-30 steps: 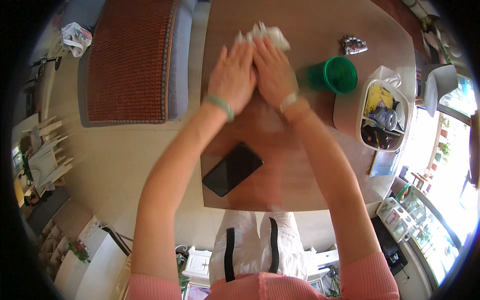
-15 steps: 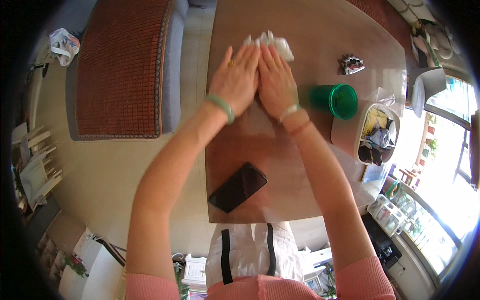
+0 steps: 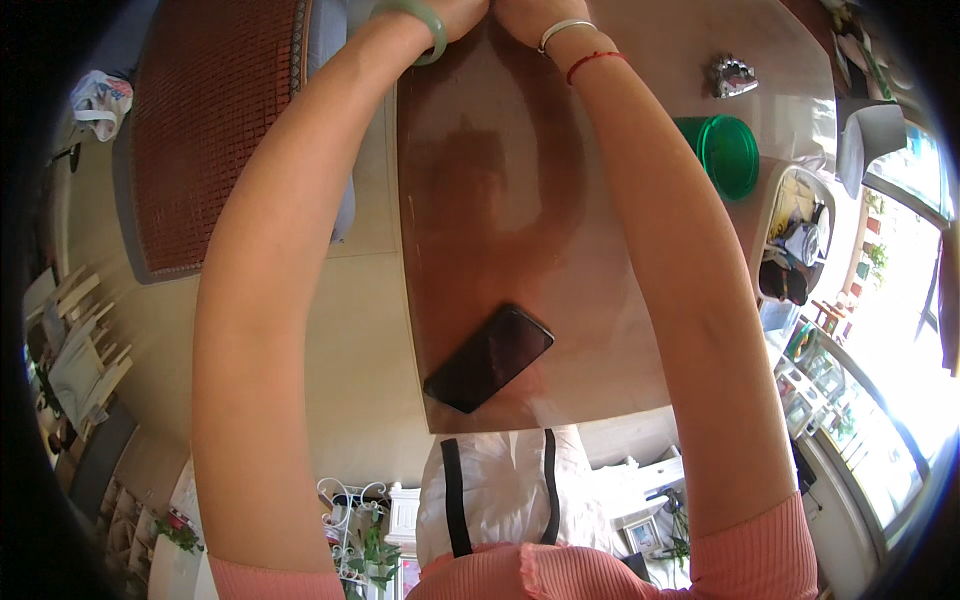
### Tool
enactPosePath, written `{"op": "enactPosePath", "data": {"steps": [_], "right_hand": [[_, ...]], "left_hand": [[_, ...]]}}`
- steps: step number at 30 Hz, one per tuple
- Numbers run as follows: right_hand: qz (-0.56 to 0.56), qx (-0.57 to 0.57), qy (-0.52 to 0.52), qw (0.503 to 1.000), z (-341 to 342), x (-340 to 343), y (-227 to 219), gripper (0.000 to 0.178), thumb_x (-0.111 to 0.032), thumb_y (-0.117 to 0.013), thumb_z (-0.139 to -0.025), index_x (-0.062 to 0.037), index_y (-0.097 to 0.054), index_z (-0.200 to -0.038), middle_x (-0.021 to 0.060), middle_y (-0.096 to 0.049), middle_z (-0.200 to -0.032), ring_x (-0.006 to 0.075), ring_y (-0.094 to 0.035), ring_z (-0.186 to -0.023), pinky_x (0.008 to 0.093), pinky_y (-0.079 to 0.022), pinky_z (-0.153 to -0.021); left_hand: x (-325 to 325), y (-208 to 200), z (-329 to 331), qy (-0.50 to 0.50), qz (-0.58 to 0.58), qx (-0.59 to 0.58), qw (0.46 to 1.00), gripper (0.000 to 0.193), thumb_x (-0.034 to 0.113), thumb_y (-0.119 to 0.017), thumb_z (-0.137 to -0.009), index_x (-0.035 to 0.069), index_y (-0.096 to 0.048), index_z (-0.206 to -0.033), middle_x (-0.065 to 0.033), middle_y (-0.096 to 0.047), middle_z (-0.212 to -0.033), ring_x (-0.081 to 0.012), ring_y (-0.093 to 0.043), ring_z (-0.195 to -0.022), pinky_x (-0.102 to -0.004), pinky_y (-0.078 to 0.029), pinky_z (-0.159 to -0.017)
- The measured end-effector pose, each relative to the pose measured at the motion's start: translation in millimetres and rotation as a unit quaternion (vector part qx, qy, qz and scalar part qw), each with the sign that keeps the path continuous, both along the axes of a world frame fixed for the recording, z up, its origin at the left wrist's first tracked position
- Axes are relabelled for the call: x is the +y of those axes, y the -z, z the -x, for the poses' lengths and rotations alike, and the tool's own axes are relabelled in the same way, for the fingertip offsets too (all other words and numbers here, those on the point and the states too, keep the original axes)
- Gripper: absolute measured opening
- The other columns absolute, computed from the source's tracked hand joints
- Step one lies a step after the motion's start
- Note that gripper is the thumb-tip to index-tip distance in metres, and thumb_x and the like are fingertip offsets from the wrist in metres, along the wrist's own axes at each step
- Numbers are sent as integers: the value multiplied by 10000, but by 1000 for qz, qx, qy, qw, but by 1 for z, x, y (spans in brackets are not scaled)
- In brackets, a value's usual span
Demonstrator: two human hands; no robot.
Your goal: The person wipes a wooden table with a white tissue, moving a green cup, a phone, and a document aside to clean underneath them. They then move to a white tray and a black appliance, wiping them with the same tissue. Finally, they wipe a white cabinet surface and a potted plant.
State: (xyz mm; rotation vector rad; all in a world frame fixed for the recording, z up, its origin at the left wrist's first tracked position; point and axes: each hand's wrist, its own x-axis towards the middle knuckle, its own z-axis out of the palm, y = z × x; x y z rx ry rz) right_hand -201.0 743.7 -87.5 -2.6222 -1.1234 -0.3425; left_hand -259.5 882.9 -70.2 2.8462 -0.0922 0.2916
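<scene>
Both my arms reach far forward over the brown table (image 3: 480, 270), up to the top edge of the picture. Only the back of my left hand (image 3: 458, 14), with a green bangle at the wrist, shows there. My right hand (image 3: 525, 14), with a silver bangle and a red cord at the wrist, lies close beside it. The fingers of both hands are cut off by the picture's edge, so what they touch or hold is hidden. A black phone (image 3: 490, 358) lies on the table near my body, well apart from both hands.
Right of my right arm stand a green cup (image 3: 730, 157) and a pale bin (image 3: 768, 205) full of small items. A hair claw clip (image 3: 733, 76) lies farther back. Left of the table is a bench with a brown woven mat (image 3: 215, 140).
Both hands have slid forward from the table's far part to the top edge of the picture. The crumpled white thing under my fingertips has gone out of view.
</scene>
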Motion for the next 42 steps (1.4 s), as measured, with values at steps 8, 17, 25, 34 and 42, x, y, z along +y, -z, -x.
{"op": "enactPosePath", "data": {"steps": [8, 17, 25, 34, 42], "right_hand": [[-13, 35, -80, 996, 135, -45, -21, 563, -257, -563, -934, -41, -501, -1449, 126, -440, -1550, 336, -356, -1460, 459, -269, -1209], [11, 172, -166, 971, 233, -160, -49, 547, -167, -561, -937, -63, -483, -1468, 63, -406, -1592, 255, -298, -1513, 420, -269, -1226], [-13, 232, -62, 971, 334, -345, -67, 534, -152, -594, -881, -75, -568, -1409, 78, -464, -1556, 284, -373, -1480, 427, -322, -1198], [-106, 348, 107, 925, 451, -483, -83, 332, 71, -630, -773, -93, -765, -1029, 58, -699, -1193, 300, -612, -1108, 394, -546, -888], [-110, 347, 107, 925, 405, -462, -137, 260, 39, -612, -842, -92, -752, -1018, 62, -706, -1114, 294, -618, -1046, 381, -533, -888]], "left_hand": [[-32, -10, 156, -14, 8, -12, 1000, 529, 263, -510, -1045, 24, -397, -1504, -155, -473, -1536, -301, -402, -1456, -506, -269, -1213], [-143, -61, 266, -11, 8, 57, 998, 552, 338, -584, -1004, -91, -528, -1347, -248, -577, -1396, -353, -518, -1350, -525, -304, -1181], [-326, -62, 337, 50, 57, 124, 989, 788, 520, -559, -971, -119, -466, -1423, -278, -504, -1467, -385, -422, -1424, -515, -220, -1230], [-452, -75, 444, 129, 241, 218, 937, 879, 462, -674, -927, -70, -315, -1527, -282, -309, -1591, -399, -263, -1505, -499, -212, -1244], [-395, -128, 404, 86, 441, 265, 853, 501, 257, -696, -954, 25, -567, -1379, -193, -657, -1310, -309, -636, -1223, -391, -488, -1032]]}}
